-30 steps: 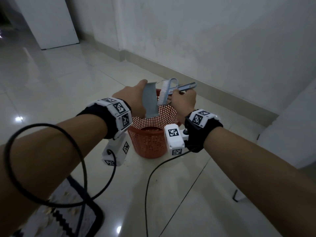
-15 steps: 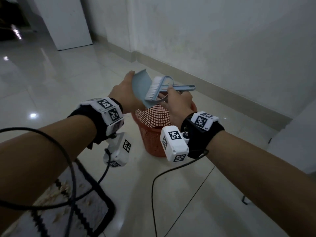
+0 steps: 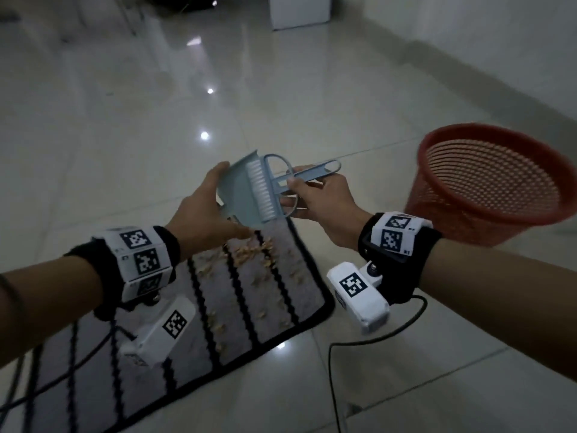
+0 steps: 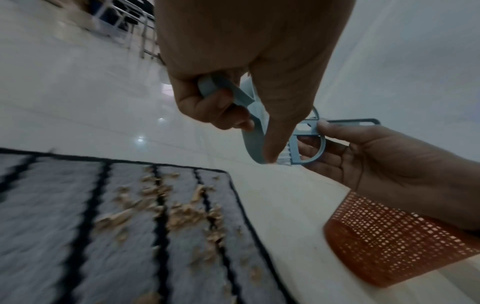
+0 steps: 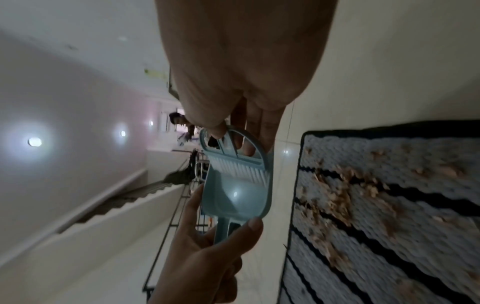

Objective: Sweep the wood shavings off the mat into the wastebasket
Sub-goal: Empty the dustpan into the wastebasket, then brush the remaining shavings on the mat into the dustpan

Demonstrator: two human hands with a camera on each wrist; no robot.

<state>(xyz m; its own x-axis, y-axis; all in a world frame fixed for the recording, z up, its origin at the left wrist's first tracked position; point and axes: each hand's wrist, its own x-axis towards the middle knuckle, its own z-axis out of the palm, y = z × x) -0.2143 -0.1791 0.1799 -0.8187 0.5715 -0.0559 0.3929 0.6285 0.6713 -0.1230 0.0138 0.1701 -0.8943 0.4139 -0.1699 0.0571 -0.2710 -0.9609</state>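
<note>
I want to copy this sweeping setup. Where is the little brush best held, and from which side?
Take the brush by its long flat handle, coming from the right, as the right hand pinches it now. The bristles point left into the dustpan, so the handle end stays free.

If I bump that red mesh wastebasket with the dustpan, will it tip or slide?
The wastebasket looks like thin perforated plastic, so probably light. It widens toward the rim, so a high knock may tip it. On the glossy tile floor it would likely slide easily.
</note>
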